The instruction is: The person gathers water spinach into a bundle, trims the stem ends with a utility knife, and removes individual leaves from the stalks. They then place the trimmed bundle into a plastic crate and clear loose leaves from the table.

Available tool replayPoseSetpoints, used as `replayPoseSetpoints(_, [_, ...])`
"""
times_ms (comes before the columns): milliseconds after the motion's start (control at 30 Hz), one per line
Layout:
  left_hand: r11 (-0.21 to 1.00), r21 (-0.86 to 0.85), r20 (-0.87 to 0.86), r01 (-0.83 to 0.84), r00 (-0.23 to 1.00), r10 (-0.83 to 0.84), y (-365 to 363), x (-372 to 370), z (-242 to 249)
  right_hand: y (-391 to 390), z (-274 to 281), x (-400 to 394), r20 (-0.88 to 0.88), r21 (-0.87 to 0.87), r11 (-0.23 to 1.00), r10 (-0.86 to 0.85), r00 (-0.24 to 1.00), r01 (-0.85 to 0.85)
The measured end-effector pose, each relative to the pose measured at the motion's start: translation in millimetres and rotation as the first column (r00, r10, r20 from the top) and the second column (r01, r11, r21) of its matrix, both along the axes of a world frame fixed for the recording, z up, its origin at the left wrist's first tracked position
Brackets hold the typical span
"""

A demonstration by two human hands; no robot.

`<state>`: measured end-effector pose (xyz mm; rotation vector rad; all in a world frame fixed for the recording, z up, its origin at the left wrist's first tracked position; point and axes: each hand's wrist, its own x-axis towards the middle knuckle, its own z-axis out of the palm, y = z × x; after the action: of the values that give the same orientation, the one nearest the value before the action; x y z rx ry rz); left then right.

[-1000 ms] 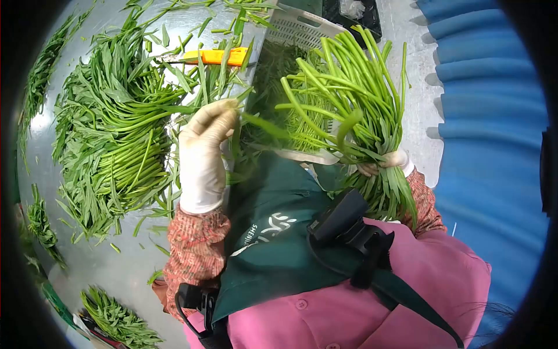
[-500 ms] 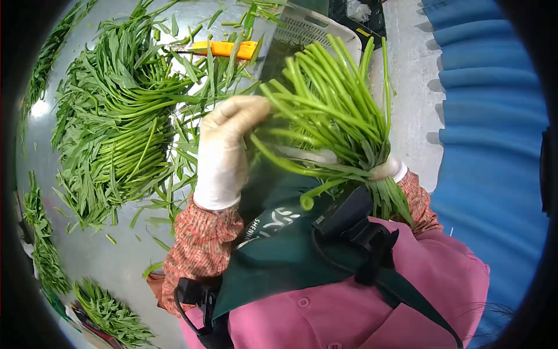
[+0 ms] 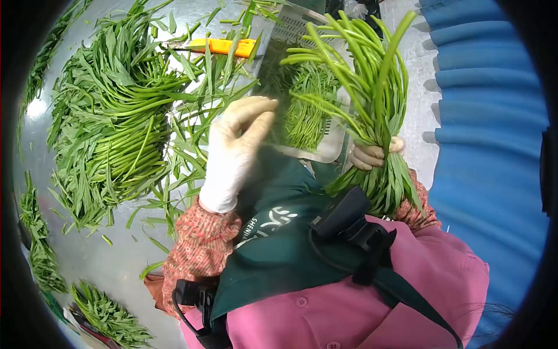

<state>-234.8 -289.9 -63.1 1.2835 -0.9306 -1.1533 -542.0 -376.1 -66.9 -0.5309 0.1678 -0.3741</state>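
My right hand (image 3: 367, 157), in a pale glove, grips a bunch of water spinach (image 3: 375, 87) around its leafy part. The thick cut stems fan upward and the leaves hang below the fist. My left hand (image 3: 239, 131), also gloved, is raised to the left of the bunch and apart from it. Its fingers are bent with the thumb close to the fingertips; whether a small piece is between them cannot be seen. Below and between the hands is a white plastic crate (image 3: 332, 152) with more greens (image 3: 308, 116) inside.
A large heap of water spinach (image 3: 116, 134) lies on the metal table (image 3: 110, 262) at left, with loose leaves around it. An orange-handled knife (image 3: 224, 46) rests beyond the heap. Smaller bunches (image 3: 110, 314) lie along the left edge. A blue curtain-like sheet (image 3: 488, 139) hangs at right.
The bunch has moved up and to the right with my right hand, and its stems have swung away from my left hand. My left hand has shifted slightly right and no longer touches the stems.
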Motion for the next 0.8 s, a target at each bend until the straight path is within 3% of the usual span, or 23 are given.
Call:
replayPoseSetpoints(67, [0.993, -0.114, 0.287, 0.038, 0.958, -0.004, -1, -4, -2, 5, 6, 5, -0.071, -0.013, 1.000, 0.007, 0.997, -0.008])
replayPoseSetpoints(167, [0.968, -0.210, 0.293, 0.136, 0.954, -0.071, -7, -1, 4, 15, 6, 13, -0.070, 0.028, 0.999, 0.043, 0.997, -0.041])
replayPoseSetpoints(200, [0.969, -0.166, 0.277, 0.184, 0.951, -0.133, -5, 0, 9, 14, 3, 14, -0.015, 0.022, 0.996, 0.087, 0.996, -0.086])
replayPoseSetpoints(300, [0.923, 0.097, -0.118, 0.373, 0.925, -0.362, -1, 0, 15, 15, 2, 16, 0.009, 0.040, 0.993, 0.114, 0.993, -0.114])
replayPoseSetpoints(433, [0.959, 0.056, -0.248, 0.280, 0.934, -0.258, 2, -4, 3, 16, 3, 15, 0.003, 0.044, 0.992, 0.115, 0.993, -0.115])
replayPoseSetpoints(467, [0.970, 0.115, -0.228, 0.213, 0.956, -0.183, 2, -2, 5, 15, 4, 14, -0.001, 0.043, 0.992, 0.115, 0.993, -0.114])
replayPoseSetpoints(567, [0.992, 0.071, -0.401, -0.106, 0.907, 0.126, 0, 0, 0, 16, 5, 14, -0.023, 0.047, 0.993, 0.111, 0.994, -0.110])
replayPoseSetpoints(600, [0.986, 0.074, -0.378, -0.149, 0.911, 0.166, -2, 7, -5, 16, 6, 12, -0.043, 0.054, 0.993, 0.109, 0.993, -0.106])
replayPoseSetpoints(633, [0.983, -0.017, -0.498, -0.182, 0.854, 0.149, -2, 12, -7, 15, 7, 12, -0.063, 0.052, 0.993, 0.107, 0.992, -0.104])
replayPoseSetpoints(700, [0.955, 0.062, -0.469, -0.290, 0.836, 0.285, -2, 16, -1, 15, 10, 11, -0.141, 0.054, 0.996, 0.078, 0.987, -0.071])
replayPoseSetpoints(733, [0.969, 0.001, -0.454, -0.247, 0.864, 0.220, 1, 26, -8, 17, 13, 11, -0.208, 0.057, 0.998, 0.045, 0.977, -0.034])
replayPoseSetpoints(800, [0.966, 0.077, -0.223, -0.246, 0.940, 0.257, 2, 29, -4, 16, 19, 13, -0.365, 0.051, 0.998, -0.020, 0.931, 0.041])
